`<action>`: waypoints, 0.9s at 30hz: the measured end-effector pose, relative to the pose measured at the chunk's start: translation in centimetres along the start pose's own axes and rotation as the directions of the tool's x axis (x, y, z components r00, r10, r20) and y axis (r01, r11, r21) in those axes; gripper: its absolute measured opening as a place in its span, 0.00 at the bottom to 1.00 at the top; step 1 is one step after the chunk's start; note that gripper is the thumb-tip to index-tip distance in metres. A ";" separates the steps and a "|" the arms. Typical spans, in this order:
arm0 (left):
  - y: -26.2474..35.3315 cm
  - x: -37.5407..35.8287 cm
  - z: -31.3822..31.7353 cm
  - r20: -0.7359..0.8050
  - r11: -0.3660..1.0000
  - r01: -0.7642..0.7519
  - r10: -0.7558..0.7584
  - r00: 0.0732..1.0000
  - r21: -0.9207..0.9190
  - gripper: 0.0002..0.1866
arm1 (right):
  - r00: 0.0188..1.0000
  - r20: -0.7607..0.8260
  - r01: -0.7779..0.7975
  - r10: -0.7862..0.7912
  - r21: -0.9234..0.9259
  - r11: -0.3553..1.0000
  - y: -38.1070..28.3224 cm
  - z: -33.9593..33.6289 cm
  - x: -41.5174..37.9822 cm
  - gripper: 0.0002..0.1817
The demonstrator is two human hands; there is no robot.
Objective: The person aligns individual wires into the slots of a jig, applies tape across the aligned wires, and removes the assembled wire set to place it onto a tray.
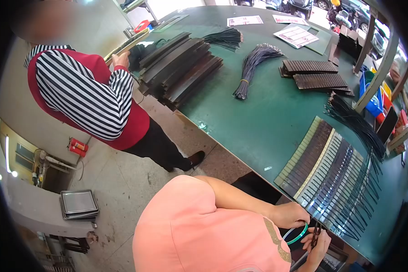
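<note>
My left hand (291,215) is closed at the table's front edge, its fingertips at a thin green and white ring (299,235). Just below and to the right, my right hand (318,246) has its fingers curled around a small dark two-pronged tool (316,236). Right beyond both hands lies a slatted board of strips (324,165), its rows light and dark by turns. Thin black leads (356,206) fan out from the board's right side toward me.
A person in a striped top (86,95) stands to the left, hands at the stacked dark strips (179,68). Bundles of grey wires (254,68) and black wires (356,122), ribbed brown blocks (319,75) and printed sheets (297,36) rest on the green table (240,131). A post (371,86) rises at right.
</note>
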State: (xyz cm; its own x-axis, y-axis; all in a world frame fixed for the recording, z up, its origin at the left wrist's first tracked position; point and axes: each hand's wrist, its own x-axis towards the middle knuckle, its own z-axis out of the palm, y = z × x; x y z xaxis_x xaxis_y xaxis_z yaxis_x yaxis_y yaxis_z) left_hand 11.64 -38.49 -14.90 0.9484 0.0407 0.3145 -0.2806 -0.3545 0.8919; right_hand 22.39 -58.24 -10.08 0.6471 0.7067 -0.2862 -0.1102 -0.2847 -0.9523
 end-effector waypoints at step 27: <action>-0.1 -0.4 0.8 -0.063 0.996 -0.030 0.024 0.998 -0.089 0.11 | 0.992 -0.043 -0.121 0.116 -0.162 0.979 0.1 -2.2 -0.4 0.24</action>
State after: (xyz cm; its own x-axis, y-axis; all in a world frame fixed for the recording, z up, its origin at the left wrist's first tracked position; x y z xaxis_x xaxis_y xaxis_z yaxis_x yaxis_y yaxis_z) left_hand 11.45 -39.21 -15.34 0.9302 0.0910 0.3557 -0.3205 -0.2714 0.9075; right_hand 23.81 -59.95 -9.84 0.6616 0.6405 -0.3898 -0.0644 -0.4694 -0.8806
